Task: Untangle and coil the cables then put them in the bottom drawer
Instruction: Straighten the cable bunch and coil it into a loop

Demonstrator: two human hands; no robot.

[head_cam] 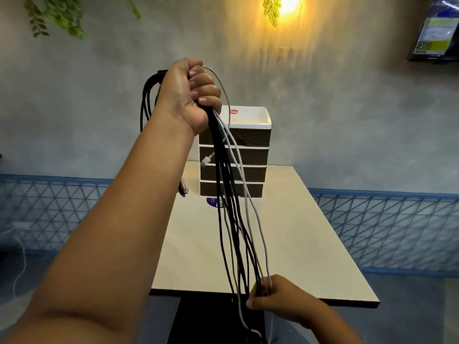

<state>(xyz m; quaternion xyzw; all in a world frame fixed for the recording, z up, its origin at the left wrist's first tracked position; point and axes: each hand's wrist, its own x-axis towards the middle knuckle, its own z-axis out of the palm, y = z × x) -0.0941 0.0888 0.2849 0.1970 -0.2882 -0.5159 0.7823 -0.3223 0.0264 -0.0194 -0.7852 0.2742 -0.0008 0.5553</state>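
Cables (229, 219) smooth rubbery, black & white; tabletop (298, 232) matt cream laminate; drawer unit (246, 155) glossy white plastic w/ rough brown textured fronts

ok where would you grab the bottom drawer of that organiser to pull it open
Judging from here, take the bottom drawer by its dark front face, coming straight from the front over the table. No handle is discernible on it, so its top edge looks likeliest. Both hands, left and right, hold the cables.

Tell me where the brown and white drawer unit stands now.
In the head view, the brown and white drawer unit stands at the far end of the cream table, behind the hanging black and white cables.
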